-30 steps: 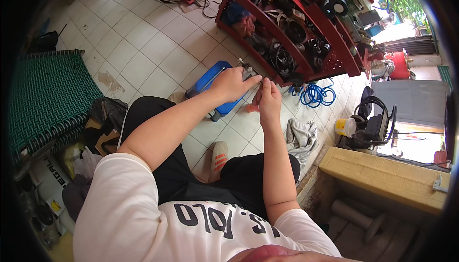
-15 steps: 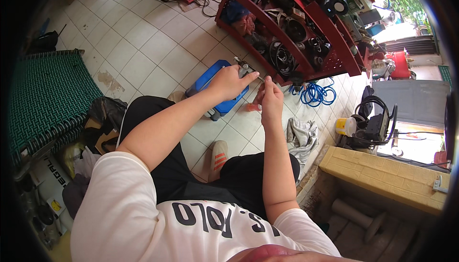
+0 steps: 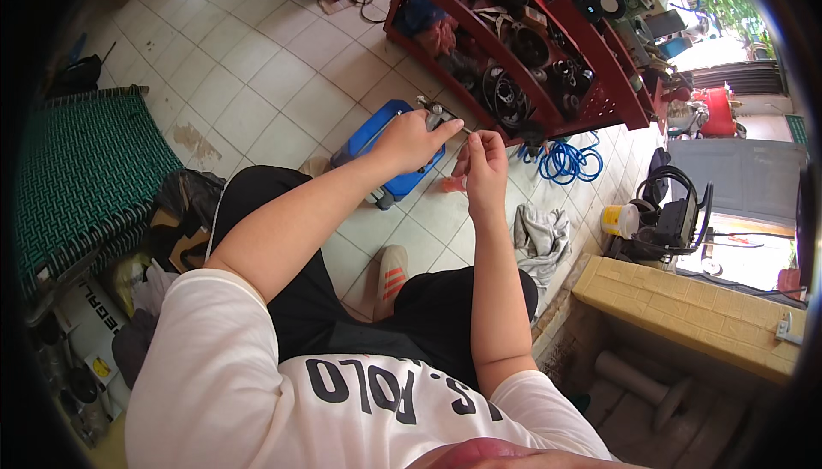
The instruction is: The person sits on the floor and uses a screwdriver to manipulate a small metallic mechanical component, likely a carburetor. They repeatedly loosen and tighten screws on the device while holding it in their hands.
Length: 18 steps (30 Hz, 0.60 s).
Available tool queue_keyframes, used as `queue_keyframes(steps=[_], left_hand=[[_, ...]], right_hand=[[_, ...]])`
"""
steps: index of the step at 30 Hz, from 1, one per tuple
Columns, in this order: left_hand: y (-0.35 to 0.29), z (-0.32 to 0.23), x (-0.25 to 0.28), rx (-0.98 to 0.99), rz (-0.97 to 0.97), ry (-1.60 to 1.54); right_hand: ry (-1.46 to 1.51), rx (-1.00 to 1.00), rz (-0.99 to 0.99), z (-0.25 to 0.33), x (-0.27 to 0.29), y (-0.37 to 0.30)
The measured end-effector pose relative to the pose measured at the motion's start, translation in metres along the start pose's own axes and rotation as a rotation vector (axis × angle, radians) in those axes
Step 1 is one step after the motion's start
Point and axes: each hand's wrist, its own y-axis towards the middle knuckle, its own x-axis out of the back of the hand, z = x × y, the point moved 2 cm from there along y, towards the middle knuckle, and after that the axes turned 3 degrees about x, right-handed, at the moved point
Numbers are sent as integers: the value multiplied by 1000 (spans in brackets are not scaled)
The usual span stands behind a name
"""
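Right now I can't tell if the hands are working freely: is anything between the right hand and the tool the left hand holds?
Nothing visible. The left hand grips a small metal tool, and the right hand is raised just beside it, fingertips pinched, with only open air between. The blue case lies below on the floor.

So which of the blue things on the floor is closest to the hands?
The blue case, lying directly beneath the left hand; the coiled blue hose lies farther right, by the red shelf.

Bare floor tiles (image 3: 257, 83) lie open at upper left; the red shelf (image 3: 548, 66) and blue case (image 3: 377, 139) block the upper middle.
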Motion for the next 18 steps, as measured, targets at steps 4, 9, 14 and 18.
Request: queue_keyframes(steps=[4,9,14,18], left_hand=[[-8,-8,1,105,107,-219],[-4,-5,-4,141,101,-279],[-7,-13,-6,121,54,-213],[-6,-12,-9,112,45,-193]], right_hand=[[-31,81,-27,2,-7,-2],[-3,73,-38,8,-4,-4],[7,-101,-166,6,4,2],[-54,-19,-128,1,8,6]])
